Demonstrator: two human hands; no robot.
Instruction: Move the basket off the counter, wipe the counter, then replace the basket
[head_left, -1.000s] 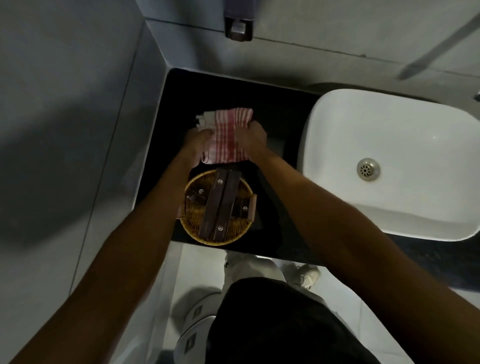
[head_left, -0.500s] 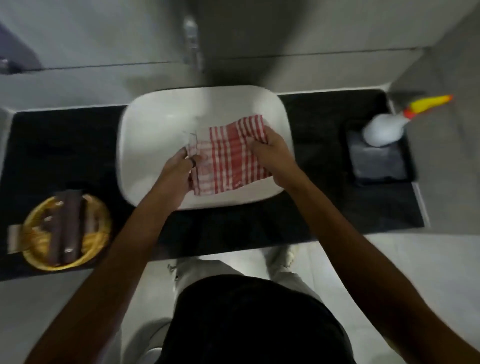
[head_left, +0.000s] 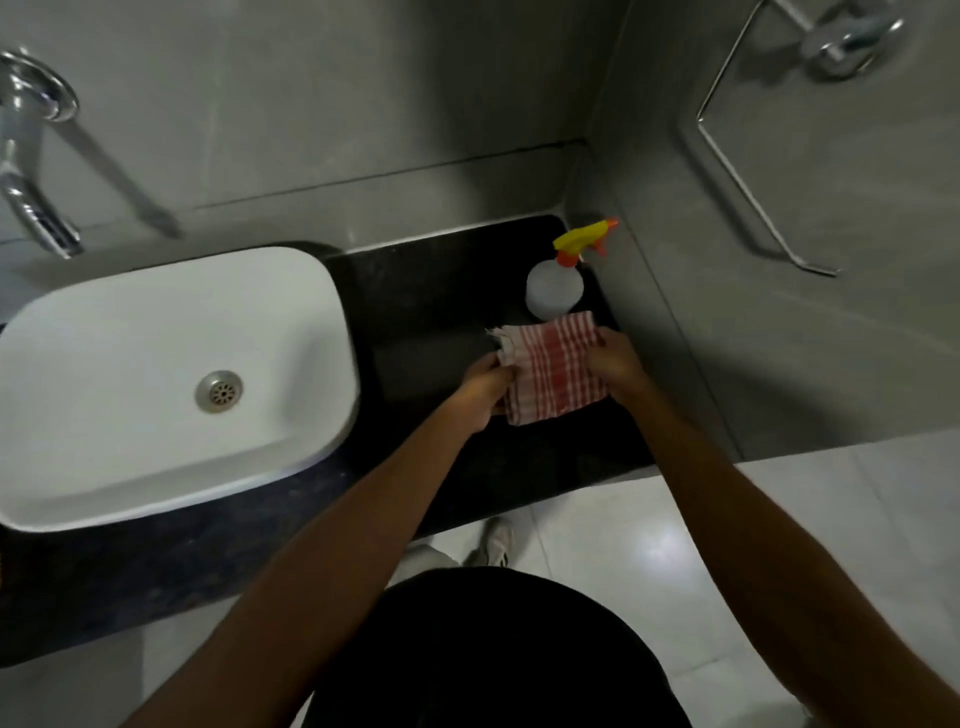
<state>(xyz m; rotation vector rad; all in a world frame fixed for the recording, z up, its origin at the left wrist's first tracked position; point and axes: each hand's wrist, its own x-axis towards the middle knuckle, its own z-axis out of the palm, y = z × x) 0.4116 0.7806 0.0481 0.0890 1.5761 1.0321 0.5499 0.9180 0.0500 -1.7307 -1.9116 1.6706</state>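
A red-and-white checked cloth (head_left: 556, 369) is held folded over the right end of the black counter (head_left: 431, 291). My left hand (head_left: 480, 395) grips its left edge and my right hand (head_left: 613, 364) grips its right edge. The cloth hangs just in front of a white spray bottle (head_left: 553, 288) with a yellow and orange trigger. The basket is out of view.
A white basin (head_left: 156, 374) with a metal drain takes up the left of the counter, under a chrome tap (head_left: 31, 171). Grey walls close the back and right side, with a chrome towel ring (head_left: 753, 171) on the right wall. White floor tiles lie below.
Both hands carried the cloth from the left end by the basket, over the basin, to the right end of the counter. The basket has left the view.
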